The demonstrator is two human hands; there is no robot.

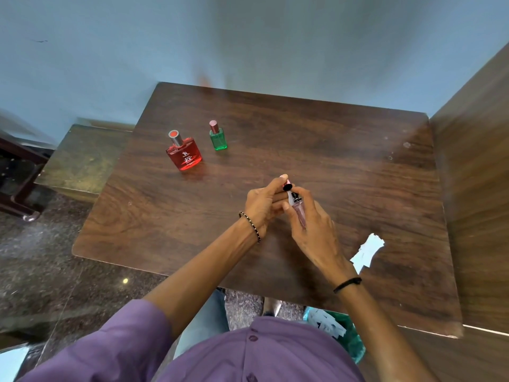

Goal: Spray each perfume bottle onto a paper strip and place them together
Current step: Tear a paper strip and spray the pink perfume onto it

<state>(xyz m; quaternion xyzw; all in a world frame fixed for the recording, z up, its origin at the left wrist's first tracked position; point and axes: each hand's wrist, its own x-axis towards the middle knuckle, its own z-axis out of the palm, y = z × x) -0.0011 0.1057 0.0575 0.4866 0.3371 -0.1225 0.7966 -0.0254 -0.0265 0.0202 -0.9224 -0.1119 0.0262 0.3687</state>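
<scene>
Head view of the desk at the uncapping step of the third bottle. The right hand is wrapped around a slim pink perfume bottle, held above the middle of the desk and tilted with its black spray collar toward the far edge. The left hand meets it at the neck, its fingers pinched on a small pink cap that sits just beyond the nozzle; whether the cap is fully free of the bottle cannot be told. The two hands touch one another around the bottle's top.

Judged from this arrangement, spraying has not begun for this bottle. The next move calls for parting the cap from the nozzle, taking one paper strip from the loose white pile of strips lying near the right part of the near edge, and aiming the nozzle at it.

The pink bottle is narrow, clear-walled and pale rose, with a white neck section below the black collar. The red perfume bottle is broad and flat, with a silver collar and red-topped cap; the green perfume bottle is small and square, with a pink cap. Both stand upright and capped toward the far left corner, near one another, not touching.
</scene>
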